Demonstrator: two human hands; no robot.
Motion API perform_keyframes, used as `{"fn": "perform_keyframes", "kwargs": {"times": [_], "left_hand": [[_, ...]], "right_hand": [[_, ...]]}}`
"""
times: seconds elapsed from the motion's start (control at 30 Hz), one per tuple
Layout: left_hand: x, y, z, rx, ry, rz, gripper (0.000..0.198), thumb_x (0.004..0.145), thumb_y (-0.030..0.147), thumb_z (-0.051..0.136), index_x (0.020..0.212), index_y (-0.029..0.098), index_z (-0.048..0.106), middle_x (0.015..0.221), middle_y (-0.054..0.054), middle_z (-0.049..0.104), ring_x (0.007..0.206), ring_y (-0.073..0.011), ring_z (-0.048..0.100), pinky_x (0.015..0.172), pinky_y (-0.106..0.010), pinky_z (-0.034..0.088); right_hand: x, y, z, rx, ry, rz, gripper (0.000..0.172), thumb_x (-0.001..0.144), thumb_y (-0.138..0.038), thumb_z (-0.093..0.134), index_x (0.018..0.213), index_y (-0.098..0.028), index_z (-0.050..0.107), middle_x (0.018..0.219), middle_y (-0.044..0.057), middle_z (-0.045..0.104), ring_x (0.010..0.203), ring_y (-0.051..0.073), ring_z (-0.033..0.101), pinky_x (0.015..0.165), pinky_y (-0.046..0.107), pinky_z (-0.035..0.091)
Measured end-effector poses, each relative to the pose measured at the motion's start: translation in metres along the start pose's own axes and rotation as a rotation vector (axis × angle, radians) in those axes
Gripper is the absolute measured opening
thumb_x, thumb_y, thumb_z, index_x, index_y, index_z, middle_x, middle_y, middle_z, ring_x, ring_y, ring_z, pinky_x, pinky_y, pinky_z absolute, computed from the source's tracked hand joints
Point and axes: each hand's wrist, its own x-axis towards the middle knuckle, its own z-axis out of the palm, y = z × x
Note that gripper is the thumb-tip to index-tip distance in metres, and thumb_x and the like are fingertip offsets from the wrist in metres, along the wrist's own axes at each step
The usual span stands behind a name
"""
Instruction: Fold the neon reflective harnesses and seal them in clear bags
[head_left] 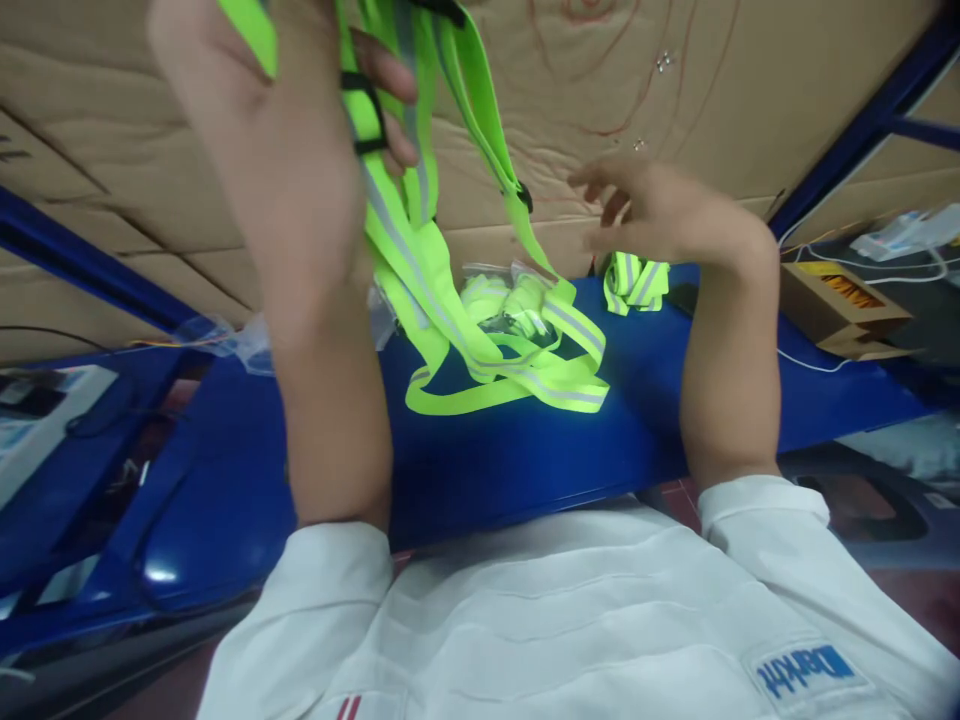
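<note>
Raised at the upper left, my left hand (pixel 300 160) is closed around the upper part of a neon-yellow reflective strap vest (pixel 465 330). Grey stripes run along its straps, and black buckles show near my fingers and on a strap to the right. The lower straps trail down in loose loops onto the blue table. To the right, my right hand (pixel 652 205) is empty, its fingers apart and slightly bent, away from the straps. Below it lies a folded bundle of the same neon strap (pixel 636 283). Behind the loops sits a clear plastic bag with neon straps inside (pixel 499 300).
Cardboard (pixel 600 80) with red drawn lines backs the blue table (pixel 630 410). An open brown box (pixel 847 305) and white cables are on the right. Clear plastic (pixel 251 342) lies on the left, near a white-edged device (pixel 52 420). Blue frame bars slope at both sides.
</note>
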Motion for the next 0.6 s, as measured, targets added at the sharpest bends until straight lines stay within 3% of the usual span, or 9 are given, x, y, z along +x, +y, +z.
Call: {"fn": "perform_keyframes", "kwargs": {"times": [0.1,0.17,0.2,0.27,0.33,0.4,0.5,0.57,0.6], "left_hand": [[-0.012,0.008,0.024,-0.037,-0.057,0.066,0.042,0.104,0.064,0.057,0.102,0.021,0.056,0.081,0.006,0.060,0.074,-0.0068,0.070,0.054,-0.019,0.051],[-0.021,0.013,0.037,0.060,-0.067,0.040,0.013,0.112,0.035,0.056,0.108,0.023,0.059,0.091,0.003,0.063,0.085,-0.0090,0.068,0.073,-0.022,0.057],[-0.026,0.016,0.043,0.145,-0.084,0.009,0.009,0.113,0.026,0.053,0.115,0.023,0.061,0.101,0.001,0.065,0.098,-0.0124,0.069,0.089,-0.024,0.058],[-0.033,0.020,0.051,0.278,-0.173,-0.027,0.028,0.109,0.019,0.054,0.135,0.020,0.060,0.133,-0.004,0.063,0.133,-0.0217,0.059,0.122,-0.029,0.044],[-0.038,0.024,0.052,0.287,-0.333,0.051,0.054,0.100,0.019,0.064,0.152,0.013,0.052,0.159,-0.011,0.046,0.152,-0.0294,0.043,0.134,-0.036,0.031],[-0.039,0.029,0.045,0.230,-0.562,0.202,0.066,0.097,0.022,0.068,0.158,0.011,0.047,0.171,-0.015,0.027,0.162,-0.0307,0.030,0.130,-0.041,0.039],[-0.035,0.031,0.032,0.097,-0.797,0.253,0.049,0.108,0.041,0.057,0.150,0.018,0.058,0.177,-0.010,0.018,0.166,-0.0288,0.023,0.112,-0.040,0.054],[-0.032,0.023,0.032,-0.082,-0.708,0.212,0.035,0.108,0.046,0.056,0.129,0.024,0.071,0.163,-0.009,0.043,0.146,-0.0292,0.053,0.097,-0.037,0.059],[-0.031,0.015,0.035,-0.176,-0.642,0.197,0.027,0.106,0.047,0.060,0.116,0.025,0.074,0.141,-0.010,0.060,0.122,-0.0265,0.067,0.087,-0.036,0.059]], "right_hand": [[-0.025,-0.062,-0.002,0.241,0.079,-0.196,0.031,0.102,-0.055,0.063,0.114,-0.027,0.071,0.108,0.004,0.072,0.098,0.022,0.070,0.095,0.039,0.059],[-0.038,-0.096,0.000,0.361,0.064,-0.255,0.026,0.103,-0.054,0.062,0.107,-0.029,0.066,0.116,0.000,0.069,0.109,0.022,0.070,0.099,0.034,0.061],[-0.041,-0.107,0.002,0.371,0.080,-0.239,0.027,0.102,-0.054,0.062,0.106,-0.028,0.063,0.115,0.000,0.067,0.109,0.022,0.071,0.096,0.034,0.062],[-0.041,-0.117,0.007,0.358,0.161,-0.175,0.029,0.100,-0.058,0.063,0.097,-0.030,0.058,0.108,-0.002,0.066,0.110,0.023,0.072,0.092,0.033,0.065],[-0.035,-0.114,0.010,0.397,0.289,-0.197,0.026,0.101,-0.056,0.062,0.095,-0.031,0.057,0.107,-0.003,0.068,0.117,0.020,0.071,0.099,0.030,0.063],[-0.026,-0.106,0.011,0.468,0.425,-0.283,0.020,0.105,-0.044,0.060,0.096,-0.027,0.056,0.113,-0.002,0.069,0.122,0.017,0.069,0.106,0.026,0.060],[-0.016,-0.096,0.006,0.543,0.621,-0.251,0.018,0.109,-0.025,0.056,0.091,-0.020,0.054,0.103,0.002,0.071,0.104,0.016,0.075,0.092,0.026,0.064],[-0.015,-0.092,-0.004,0.689,0.671,-0.121,0.028,0.113,-0.019,0.040,0.089,-0.019,0.055,0.090,-0.001,0.069,0.085,0.011,0.075,0.077,0.022,0.064],[-0.015,-0.090,-0.011,0.784,0.677,-0.057,0.036,0.113,-0.019,0.029,0.087,-0.019,0.054,0.084,-0.004,0.068,0.078,0.007,0.072,0.074,0.020,0.062]]}}
